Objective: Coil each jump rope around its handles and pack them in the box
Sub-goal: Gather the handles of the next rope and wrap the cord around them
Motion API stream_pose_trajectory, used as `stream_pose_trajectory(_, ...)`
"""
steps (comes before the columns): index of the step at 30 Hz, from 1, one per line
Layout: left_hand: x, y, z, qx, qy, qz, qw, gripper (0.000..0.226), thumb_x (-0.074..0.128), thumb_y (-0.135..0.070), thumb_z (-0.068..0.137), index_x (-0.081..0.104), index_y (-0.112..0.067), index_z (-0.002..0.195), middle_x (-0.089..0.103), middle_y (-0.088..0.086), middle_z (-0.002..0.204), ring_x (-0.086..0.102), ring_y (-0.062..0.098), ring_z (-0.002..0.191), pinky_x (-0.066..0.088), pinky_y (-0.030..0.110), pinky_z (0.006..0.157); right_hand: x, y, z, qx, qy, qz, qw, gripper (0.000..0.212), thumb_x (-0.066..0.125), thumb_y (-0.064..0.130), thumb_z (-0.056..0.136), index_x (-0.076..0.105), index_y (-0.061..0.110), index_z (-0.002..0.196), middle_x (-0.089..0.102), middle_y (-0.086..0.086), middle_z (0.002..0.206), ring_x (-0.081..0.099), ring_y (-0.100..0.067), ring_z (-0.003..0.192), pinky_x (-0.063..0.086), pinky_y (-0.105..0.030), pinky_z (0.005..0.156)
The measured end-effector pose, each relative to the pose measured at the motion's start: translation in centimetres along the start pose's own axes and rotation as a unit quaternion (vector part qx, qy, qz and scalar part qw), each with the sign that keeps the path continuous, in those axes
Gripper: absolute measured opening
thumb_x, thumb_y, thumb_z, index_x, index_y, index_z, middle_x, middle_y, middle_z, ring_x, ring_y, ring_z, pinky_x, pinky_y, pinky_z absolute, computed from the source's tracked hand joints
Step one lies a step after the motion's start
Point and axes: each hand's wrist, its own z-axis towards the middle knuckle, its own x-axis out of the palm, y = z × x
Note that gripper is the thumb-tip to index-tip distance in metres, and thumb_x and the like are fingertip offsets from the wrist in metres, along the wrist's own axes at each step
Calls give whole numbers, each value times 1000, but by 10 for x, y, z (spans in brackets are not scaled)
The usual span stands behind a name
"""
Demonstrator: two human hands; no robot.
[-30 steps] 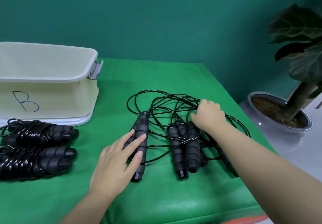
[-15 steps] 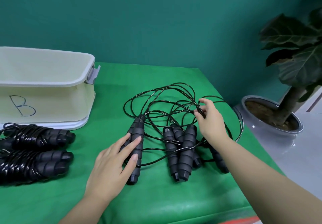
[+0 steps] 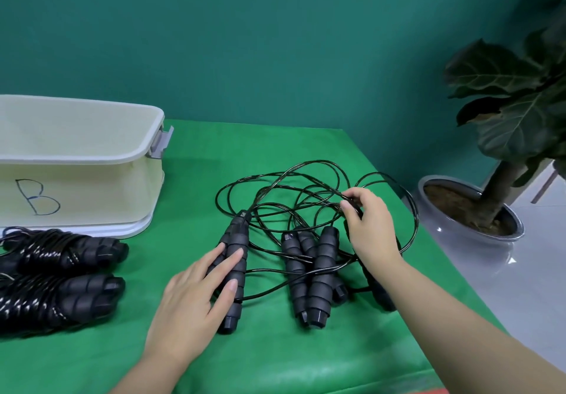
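Green cloth (image 3: 275,148) at frame centre: left hand (image 3: 196,298) flat, pinning a handle (image 3: 235,259) while right hand (image 3: 367,225) pinches tangled rope (image 3: 291,185) to free it.

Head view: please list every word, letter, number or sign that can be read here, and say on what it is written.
"B": drawn by hand in dark pen on the front wall of the box.
A small pale mark near the top of one handle: too small to read.
No other text shows.
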Motion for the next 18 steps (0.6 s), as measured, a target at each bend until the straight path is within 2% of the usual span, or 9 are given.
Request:
stream_pose_trajectory(4,-1,-2,0,1,2,-7,1000,47,10,-65,83,23,-64,128,24,-26,146,39,7,125,25,27,102,-1,0,-1,-31,-73,-104,991,10,66,16,87,69,15,96,52,-10,106,41,-32,106,28,-31,86)
stream_pose_trajectory(6,-3,-3,1,-10,5,-11,1000,48,13,-68,80,23,-64,127,23,-23,148,42,12,121,26,30,102,-8,8,-2,-26,-30,-65,997,10,60,16,91,65,16,99,56,-4,100,48,-29,101,31,-28,83)
stream_pose_trajectory(8,-5,-5,1,-27,22,-6,999,51,17,-71,74,20,-66,125,21,-16,150,42,17,122,27,32,104,-18,22,-3,12,44,29,999,7,50,17,96,53,21,101,63,4,96,60,-19,90,41,-26,77)
stream_pose_trajectory(11,-8,-5,2,-54,41,-21,997,72,29,-71,67,15,-53,136,31,-12,147,43,16,124,28,32,104,-34,47,-3,24,77,104,991,10,45,16,98,44,25,96,66,13,98,63,-2,72,44,-13,66)
stream_pose_trajectory(12,-9,-6,4,-75,43,-36,996,82,36,-70,66,13,-46,140,36,-12,144,44,16,122,30,32,103,-39,56,-3,19,82,123,989,14,44,15,98,42,28,94,66,16,99,63,-2,70,46,-17,68)
stream_pose_trajectory(15,-8,-16,17,-155,68,-35,985,99,59,-56,68,5,-28,146,39,-2,144,41,20,127,32,35,104,-55,78,-3,0,109,157,981,23,41,10,97,39,31,89,65,17,102,63,-6,65,50,-38,69)
stream_pose_trajectory(18,-10,-39,32,-201,125,37,971,115,62,-66,61,-1,-20,146,38,4,143,37,25,129,34,39,103,-70,96,-4,1,128,178,976,26,39,8,96,40,32,88,65,17,105,61,-8,59,52,-43,63)
